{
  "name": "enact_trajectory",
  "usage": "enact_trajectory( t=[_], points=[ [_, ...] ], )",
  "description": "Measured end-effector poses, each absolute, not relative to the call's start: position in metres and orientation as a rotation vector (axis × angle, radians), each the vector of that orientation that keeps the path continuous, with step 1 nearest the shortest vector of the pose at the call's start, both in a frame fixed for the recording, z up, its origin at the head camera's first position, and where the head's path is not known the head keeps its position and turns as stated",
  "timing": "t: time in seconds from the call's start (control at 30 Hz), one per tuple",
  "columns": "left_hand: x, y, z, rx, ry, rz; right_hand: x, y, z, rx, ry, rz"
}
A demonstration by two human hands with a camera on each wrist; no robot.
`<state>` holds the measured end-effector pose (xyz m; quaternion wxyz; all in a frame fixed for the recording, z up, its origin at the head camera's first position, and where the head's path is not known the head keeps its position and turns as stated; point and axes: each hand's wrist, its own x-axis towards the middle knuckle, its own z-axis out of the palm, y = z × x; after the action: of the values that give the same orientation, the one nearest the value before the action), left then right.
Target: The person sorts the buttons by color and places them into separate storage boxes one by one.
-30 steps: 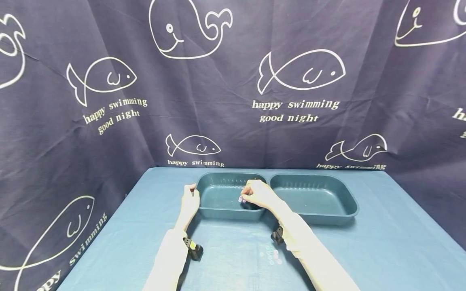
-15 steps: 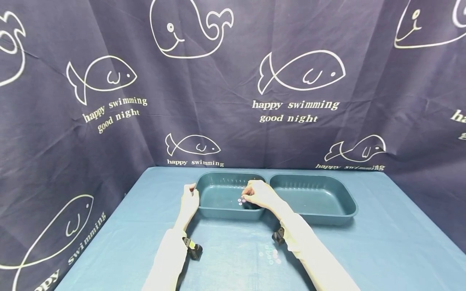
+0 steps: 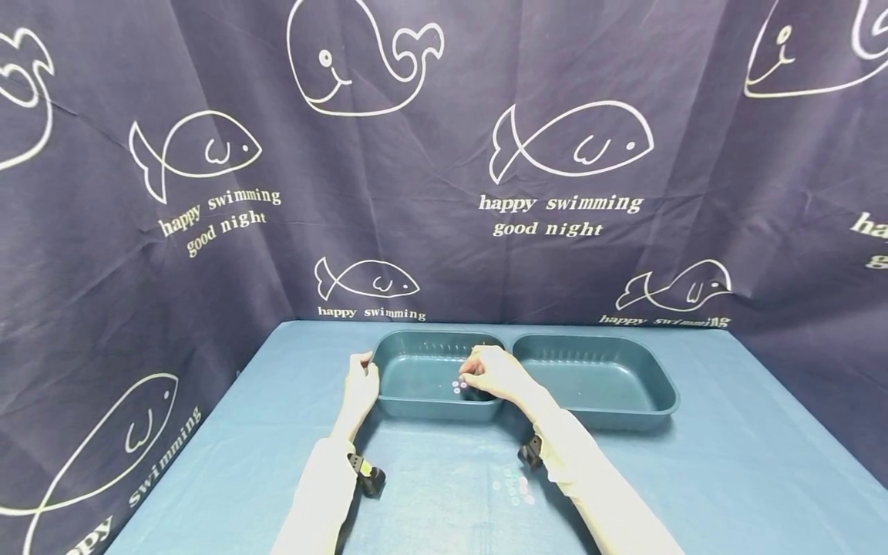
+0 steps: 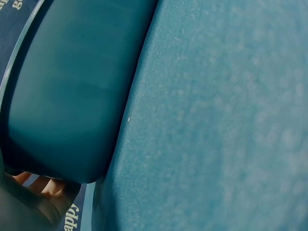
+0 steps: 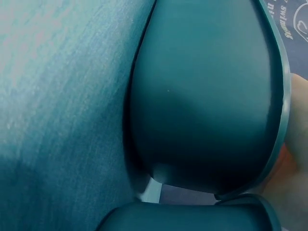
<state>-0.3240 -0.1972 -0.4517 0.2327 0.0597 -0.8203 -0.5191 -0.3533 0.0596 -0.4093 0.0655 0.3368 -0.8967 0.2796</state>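
My left hand [image 3: 361, 381] grips the left end of the left-hand dark teal tray [image 3: 437, 408]; in the left wrist view its fingers [image 4: 55, 187] curl at the tray's end. My right hand [image 3: 496, 371] reaches over the same tray's right part, thumb and fingertips drawn together low inside. A small pale bit shows at those fingertips, most of it hidden by the fingers. Just left of them, several small round pinkish buttons [image 3: 456, 385] lie on the tray floor. In the right wrist view the tray wall [image 5: 207, 106] covers most of the right hand [image 5: 296, 125].
A second teal tray [image 3: 603, 385] stands end to end with the first, on the right. More pale pink and green buttons [image 3: 513, 487] lie loose on the blue tablecloth [image 3: 430, 493], near the right forearm. A dark printed curtain [image 3: 444, 193] hangs behind the table.
Purplish buttons at my right fingertips one second ago now lie apart on the tray floor just left of them. The right hand has barely shifted; the left keeps its grip on the tray.
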Motion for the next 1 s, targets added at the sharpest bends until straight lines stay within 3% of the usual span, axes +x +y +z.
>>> enact_trajectory(
  t=[1.0],
  points=[
    [-0.323,-0.197,-0.449,0.187,-2.299,-1.432,-0.309,0.102,-0.397,1.029,-2.517,1.017]
  ],
)
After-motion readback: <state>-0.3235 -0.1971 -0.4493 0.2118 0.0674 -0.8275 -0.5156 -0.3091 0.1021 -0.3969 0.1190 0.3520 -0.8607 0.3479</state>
